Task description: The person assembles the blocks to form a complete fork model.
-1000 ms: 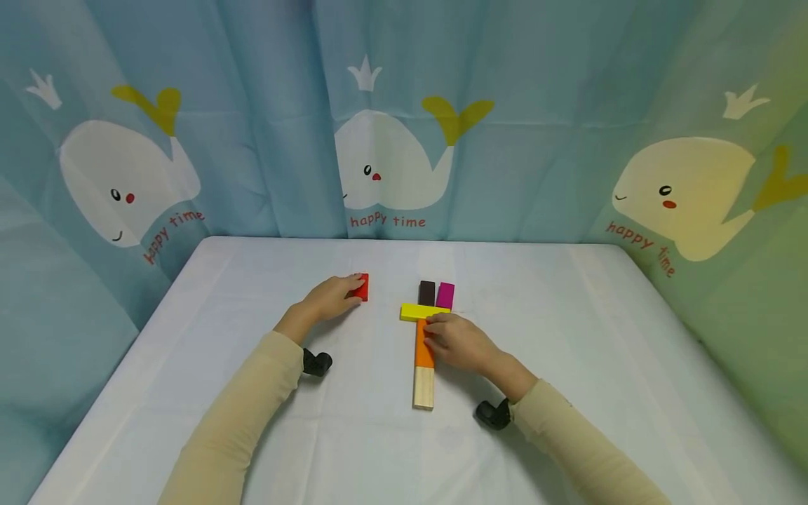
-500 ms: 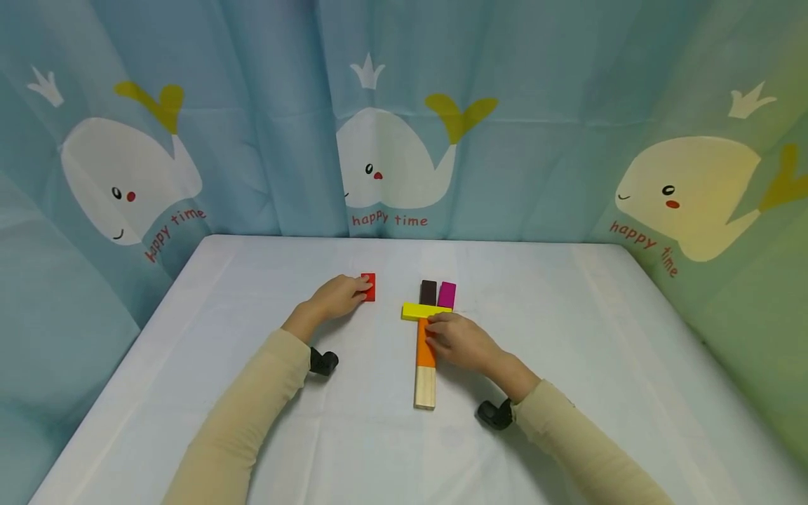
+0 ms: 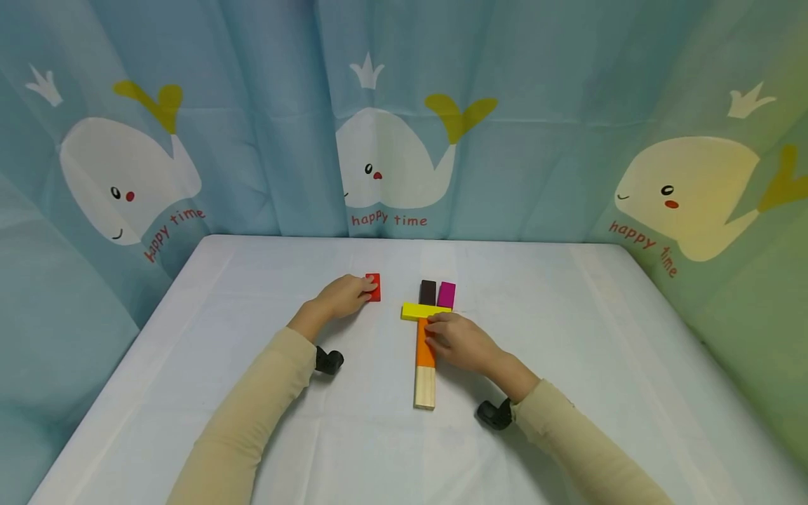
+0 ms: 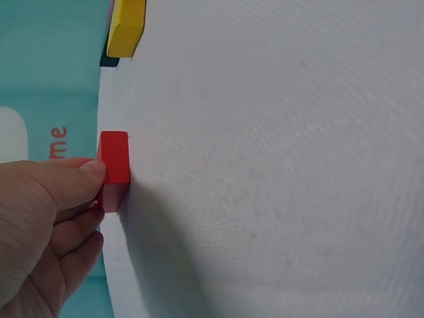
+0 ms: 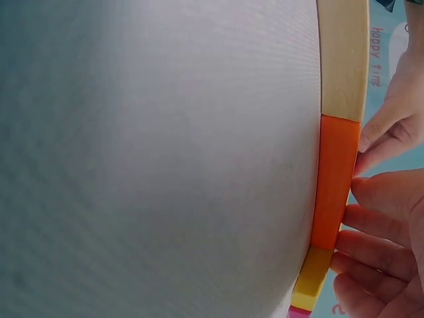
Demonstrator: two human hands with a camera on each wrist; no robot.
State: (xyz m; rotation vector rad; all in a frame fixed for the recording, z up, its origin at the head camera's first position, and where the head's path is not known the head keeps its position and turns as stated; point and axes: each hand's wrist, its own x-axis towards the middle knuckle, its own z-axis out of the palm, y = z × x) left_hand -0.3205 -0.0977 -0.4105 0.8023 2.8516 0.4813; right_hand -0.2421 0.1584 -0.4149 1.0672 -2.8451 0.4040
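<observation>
My left hand pinches a small red block between thumb and fingers, left of the other blocks and low over the table. The fingertips of my right hand rest on the orange block, some of them at its join with the yellow block. The yellow one lies crosswise at the orange block's far end. Behind it are a dark brown block and a magenta block, side by side with a narrow gap. A plain wooden block continues the orange one at the near end.
All the blocks are on a white-covered table. A blue-green curtain with printed whales stands behind it and along the sides. Black wrist cameras hang under both beige sleeves.
My left hand has slid the red block to the right, closer to the dark brown block. The right hand stays on the orange block, and the other blocks have not moved.
</observation>
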